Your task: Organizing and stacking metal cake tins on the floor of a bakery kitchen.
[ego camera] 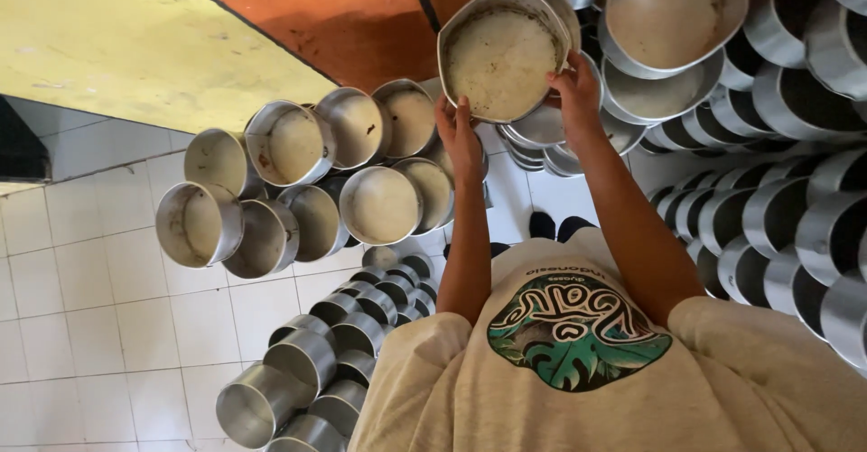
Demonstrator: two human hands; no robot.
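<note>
A round green-and-black leaf-pattern print (578, 333) sits on the chest of the person's beige shirt (722, 389), near the bottom edge of the view; no packages or wall signs show.

Both hands hold up one round grey metal pan with a dull whitish inside (502, 55), its open mouth tilted toward the camera. The left hand (459, 136) is closed on the pan's lower rim, fingers curled up to its edge. The right hand (573, 91) is closed on the lower right rim, thumb on the rim and fingers behind the wall. The pan hangs in the air, above the white tiled floor (90, 307), just in front of a stack of similar metal pans (664, 18) at the upper right, whose rims it overlaps.

More metal pans lie on their sides in a leaning stack at the left (298, 181), and rows of smaller shiny metal pots (307, 371) stand along the floor near the bottom. Another bank of grey pans (795, 235) fills the right edge. A yellow and orange wall surface (181, 37) runs across the upper left.
</note>
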